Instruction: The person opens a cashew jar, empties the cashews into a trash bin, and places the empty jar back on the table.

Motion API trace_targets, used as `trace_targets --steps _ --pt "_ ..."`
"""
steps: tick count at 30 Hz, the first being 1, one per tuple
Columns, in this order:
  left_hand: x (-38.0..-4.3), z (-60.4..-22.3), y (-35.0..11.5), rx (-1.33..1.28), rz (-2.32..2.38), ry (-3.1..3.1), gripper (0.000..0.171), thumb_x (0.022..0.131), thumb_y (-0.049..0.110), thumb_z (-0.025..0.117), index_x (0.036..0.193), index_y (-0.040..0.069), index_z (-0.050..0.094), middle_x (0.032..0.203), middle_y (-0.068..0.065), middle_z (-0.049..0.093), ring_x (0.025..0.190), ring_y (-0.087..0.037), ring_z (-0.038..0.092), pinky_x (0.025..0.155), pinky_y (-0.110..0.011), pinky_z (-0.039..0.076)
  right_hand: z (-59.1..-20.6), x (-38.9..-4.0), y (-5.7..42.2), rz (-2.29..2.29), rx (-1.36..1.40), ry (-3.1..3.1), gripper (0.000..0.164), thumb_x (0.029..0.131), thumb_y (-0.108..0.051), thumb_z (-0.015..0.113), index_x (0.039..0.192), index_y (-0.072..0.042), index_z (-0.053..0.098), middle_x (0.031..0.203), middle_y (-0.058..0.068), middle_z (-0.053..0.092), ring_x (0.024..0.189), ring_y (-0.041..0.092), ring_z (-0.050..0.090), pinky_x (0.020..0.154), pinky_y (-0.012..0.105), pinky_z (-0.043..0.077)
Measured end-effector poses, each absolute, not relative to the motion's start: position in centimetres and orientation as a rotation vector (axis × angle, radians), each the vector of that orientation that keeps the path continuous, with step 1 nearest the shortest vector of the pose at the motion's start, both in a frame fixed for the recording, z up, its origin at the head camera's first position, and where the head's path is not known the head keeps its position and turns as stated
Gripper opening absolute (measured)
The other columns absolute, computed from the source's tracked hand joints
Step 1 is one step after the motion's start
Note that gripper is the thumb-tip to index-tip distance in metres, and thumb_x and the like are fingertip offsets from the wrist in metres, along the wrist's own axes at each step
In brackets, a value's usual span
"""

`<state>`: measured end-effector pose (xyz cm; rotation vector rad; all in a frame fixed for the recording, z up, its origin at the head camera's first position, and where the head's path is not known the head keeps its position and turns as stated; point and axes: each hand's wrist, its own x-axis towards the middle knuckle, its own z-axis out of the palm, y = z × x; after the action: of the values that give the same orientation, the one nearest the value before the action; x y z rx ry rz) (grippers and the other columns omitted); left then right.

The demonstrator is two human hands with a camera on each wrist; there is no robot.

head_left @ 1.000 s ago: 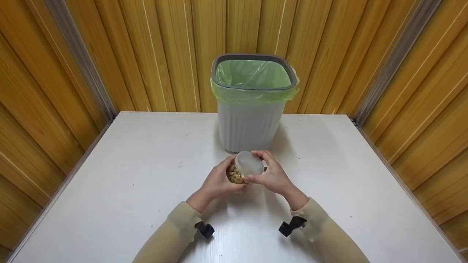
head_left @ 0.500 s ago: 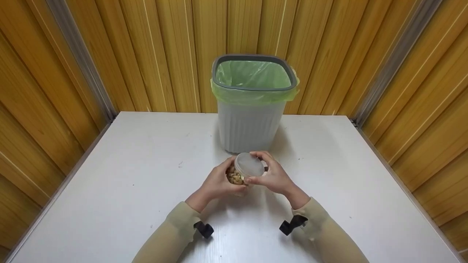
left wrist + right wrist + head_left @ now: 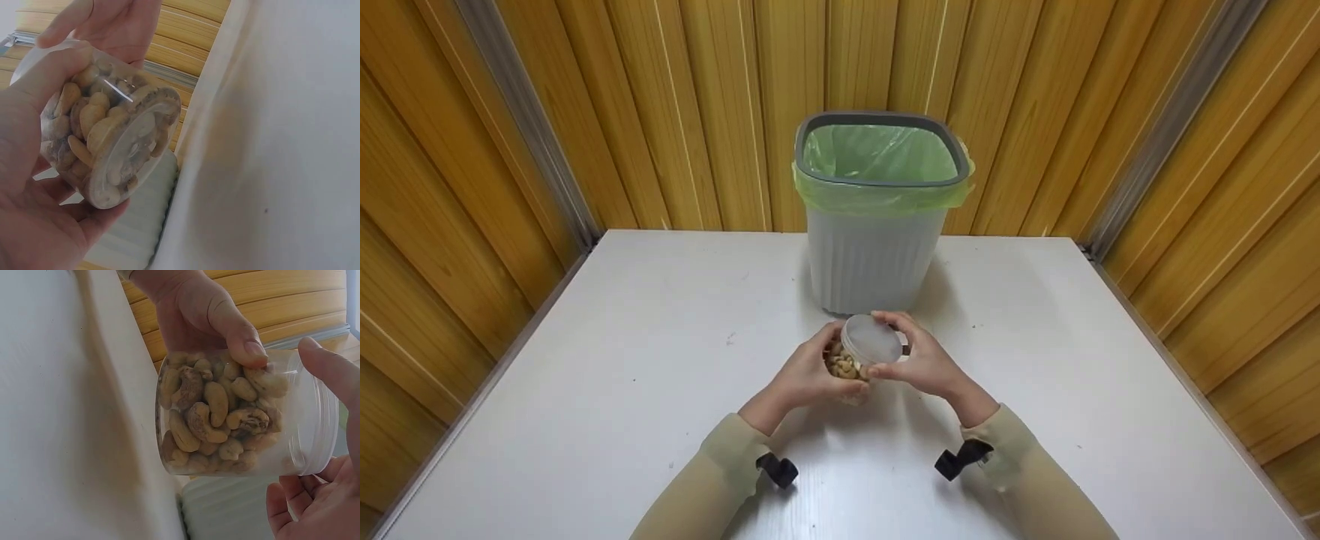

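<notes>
A clear plastic jar [image 3: 225, 416] of cashew nuts is held over the white table, tilted, with its base towards the tabletop. My left hand [image 3: 804, 377] grips the jar's body, thumb on one side and fingers round the other. On top is a translucent lid [image 3: 872, 339], its flat face turned up to the head camera. My right hand [image 3: 924, 367] holds the lid by its edge between thumb and fingers. The left wrist view shows the nuts [image 3: 95, 121] through the wall and the round base. The left palm covers part of the jar in the head view.
Just beyond the hands stands a pale grey ribbed bin [image 3: 870, 259] with a dark rim [image 3: 885, 181] and a green bag [image 3: 877, 150] lining it. Wood-look panels [image 3: 712, 112] enclose the white table [image 3: 660, 315] at the back and both sides.
The right thumb has shifted slightly rightward along the lid's edge, and the nuts seen beside it look rearranged. Both hands stay in nearly the same place on the jar.
</notes>
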<state>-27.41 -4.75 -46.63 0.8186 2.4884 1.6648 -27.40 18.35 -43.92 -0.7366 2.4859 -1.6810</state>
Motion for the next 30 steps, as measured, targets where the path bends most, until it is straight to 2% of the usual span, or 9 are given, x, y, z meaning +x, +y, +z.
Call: trace_targets --steps 4,8,12,23,30 --pt "-27.4 -46.6 -4.7 0.786 1.684 2.504 0.087 0.074 0.024 0.092 0.148 0.012 0.047 0.136 -0.012 0.062 0.119 -0.027 0.059 0.103 -0.049 0.048 -44.0 -27.3 18.1 -1.676 -0.694 2.506 0.091 0.078 -0.024 0.091 0.153 -0.002 0.044 0.152 0.022 0.046 0.131 0.037 0.048 0.101 0.045 0.047" --pt "-27.4 -46.6 -4.7 0.765 1.705 2.527 0.086 0.074 0.023 0.092 0.146 0.011 0.047 0.135 -0.012 0.062 0.121 -0.028 0.059 0.106 -0.052 0.046 -44.1 -27.2 17.7 -1.685 -0.623 2.536 0.087 0.08 -0.017 0.089 0.152 -0.002 0.043 0.149 0.022 0.048 0.129 0.036 0.049 0.1 0.049 0.048" --pt "-27.5 -46.6 -4.7 0.752 1.714 2.531 0.085 0.074 0.023 0.093 0.145 0.011 0.048 0.133 -0.012 0.063 0.12 -0.028 0.059 0.106 -0.052 0.046 -44.2 -27.0 17.2 -1.704 -0.571 2.577 0.083 0.079 -0.012 0.089 0.149 -0.002 0.046 0.144 0.02 0.052 0.127 0.033 0.048 0.097 0.046 0.047" --pt "-27.5 -46.5 -4.8 0.762 1.681 2.55 0.085 0.074 0.022 0.091 0.146 0.011 0.047 0.132 -0.011 0.063 0.116 -0.026 0.06 0.101 -0.049 0.049 -44.5 -27.2 17.5 -1.727 -0.601 2.569 0.084 0.08 -0.026 0.09 0.148 -0.003 0.047 0.143 0.019 0.053 0.127 0.03 0.05 0.095 0.039 0.047" --pt "-27.5 -46.5 -4.8 0.767 1.699 2.518 0.085 0.074 0.023 0.091 0.146 0.012 0.047 0.132 -0.011 0.063 0.114 -0.025 0.061 0.099 -0.047 0.05 -44.3 -27.2 17.6 -1.704 -0.615 2.549 0.086 0.08 -0.026 0.089 0.15 -0.003 0.046 0.147 0.02 0.05 0.129 0.032 0.048 0.099 0.04 0.048"
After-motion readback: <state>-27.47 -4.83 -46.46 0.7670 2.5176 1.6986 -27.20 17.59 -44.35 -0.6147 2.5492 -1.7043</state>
